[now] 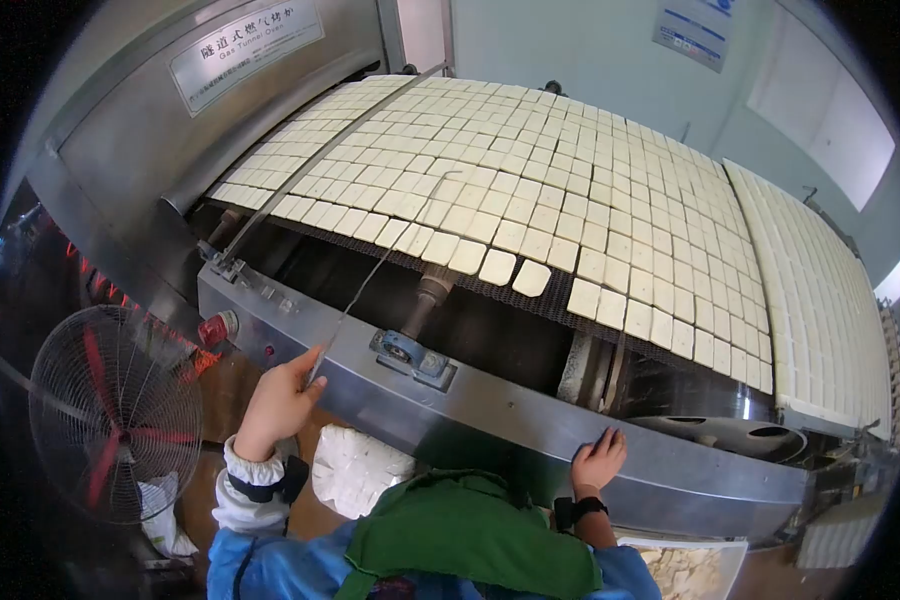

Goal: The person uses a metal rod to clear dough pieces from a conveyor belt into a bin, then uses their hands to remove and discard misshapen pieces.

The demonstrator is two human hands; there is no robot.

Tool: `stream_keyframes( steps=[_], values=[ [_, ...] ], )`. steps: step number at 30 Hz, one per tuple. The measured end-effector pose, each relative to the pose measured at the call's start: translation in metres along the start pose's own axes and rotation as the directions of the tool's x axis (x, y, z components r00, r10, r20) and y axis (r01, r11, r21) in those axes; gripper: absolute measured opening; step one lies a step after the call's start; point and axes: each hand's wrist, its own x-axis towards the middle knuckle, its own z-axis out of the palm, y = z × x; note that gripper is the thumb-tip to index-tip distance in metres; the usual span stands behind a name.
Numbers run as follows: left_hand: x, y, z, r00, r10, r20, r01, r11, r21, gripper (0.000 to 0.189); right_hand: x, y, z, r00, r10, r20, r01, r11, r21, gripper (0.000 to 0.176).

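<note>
My left hand (278,402) is closed around the near end of a thin metal rod (358,296). The rod reaches over the machine's side frame (490,408), and its bent tip lies above the pale dough pieces (530,215). These rounded rectangular pieces stand in close rows on a dark mesh conveyor belt (562,313). Two pieces at the near edge, a dough piece (497,267) and another dough piece (532,279), sit slightly apart from their neighbours. My right hand (598,460) rests on the metal frame with its fingers stretched out, holding nothing.
A tunnel oven (240,100) stands at the left, with a metal bar (315,158) crossing the belt. Below it is a caged fan (116,415). A bearing block (412,358) and red button (218,328) sit on the frame. Ridged white belting (820,290) lies at the right.
</note>
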Motion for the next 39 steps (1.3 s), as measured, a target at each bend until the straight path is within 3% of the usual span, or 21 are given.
stream_keyframes(
  steps=[2, 5, 7, 9, 11, 13, 16, 21, 24, 26, 27, 28, 31, 36, 39],
  values=[
    [-0.010, 0.000, -0.002, 1.000, 0.005, 0.003, -0.005, 1.000, 0.031, 0.047, -0.002, 0.006, -0.004, 1.000, -0.004, -0.002, 0.004, 1.000, -0.003, 0.054],
    [-0.016, 0.003, 0.010, 1.000, -0.001, 0.006, 0.001, 0.992, -0.129, 0.046, 0.001, 0.017, -0.004, 1.000, 0.020, 0.017, -0.020, 1.000, -0.005, 0.051],
    [-0.023, 0.021, 0.016, 0.993, 0.062, -0.102, -0.083, 0.973, -0.217, 0.046, 0.007, 0.022, -0.007, 1.000, 0.029, -0.005, -0.029, 0.999, -0.021, 0.050],
    [-0.026, 0.026, 0.025, 0.996, 0.043, -0.074, -0.063, 0.956, -0.286, 0.046, 0.027, 0.011, -0.029, 0.988, 0.072, 0.136, -0.083, 0.994, 0.075, 0.049],
    [-0.031, 0.033, 0.042, 0.983, 0.069, -0.172, -0.147, 0.854, -0.498, 0.048, 0.057, -0.007, -0.047, 0.991, -0.133, -0.025, 0.136, 0.977, 0.165, 0.049],
    [-0.037, 0.044, 0.055, 0.982, 0.087, -0.166, -0.161, 0.849, -0.503, 0.050, 0.094, -0.034, -0.063, 0.953, -0.277, -0.119, 0.298, 0.927, 0.229, 0.050],
    [-0.048, 0.050, 0.070, 0.979, 0.117, -0.166, -0.195, 0.774, -0.602, 0.052, 0.146, -0.078, -0.083, 0.913, -0.383, -0.140, 0.408, 0.868, 0.285, 0.052],
    [-0.066, 0.058, 0.085, 0.979, 0.132, -0.155, -0.201, 0.757, -0.621, 0.052, 0.193, -0.123, -0.078, 0.884, -0.456, -0.103, 0.464, 0.826, 0.320, 0.059],
    [-0.079, 0.059, 0.089, 0.984, 0.117, -0.134, -0.176, 0.756, -0.631, 0.053, 0.197, -0.123, -0.043, 0.878, -0.477, 0.037, 0.462, 0.865, 0.198, 0.063],
    [-0.086, 0.060, 0.091, 0.971, 0.157, -0.179, -0.223, 0.860, -0.459, 0.052, 0.199, -0.128, -0.040, 0.875, -0.479, 0.063, 0.459, 0.865, 0.204, 0.063],
    [-0.088, 0.060, 0.094, 0.971, 0.157, -0.180, -0.224, 0.859, -0.460, 0.052, 0.199, -0.130, -0.038, 0.874, -0.478, 0.092, 0.452, 0.867, 0.210, 0.063],
    [-0.091, 0.061, 0.097, 0.973, 0.125, -0.194, -0.206, 0.848, -0.489, 0.052, 0.201, -0.133, -0.041, 0.898, -0.440, -0.027, 0.435, 0.874, 0.218, 0.061],
    [-0.098, 0.056, 0.111, 0.976, 0.060, -0.211, -0.170, 0.813, -0.557, 0.052, 0.207, -0.122, -0.020, 0.916, -0.398, -0.050, 0.401, 0.908, 0.118, 0.057],
    [-0.104, 0.050, 0.127, 0.977, 0.010, -0.211, -0.131, 0.814, -0.567, 0.053, 0.215, -0.115, -0.025, 0.894, -0.445, -0.048, 0.447, 0.878, 0.171, 0.054],
    [-0.102, 0.051, 0.139, 0.973, -0.009, -0.231, -0.149, 0.742, -0.654, 0.055, 0.222, -0.105, -0.036, 0.902, -0.424, -0.085, 0.432, 0.883, 0.183, 0.055]
  ],
)
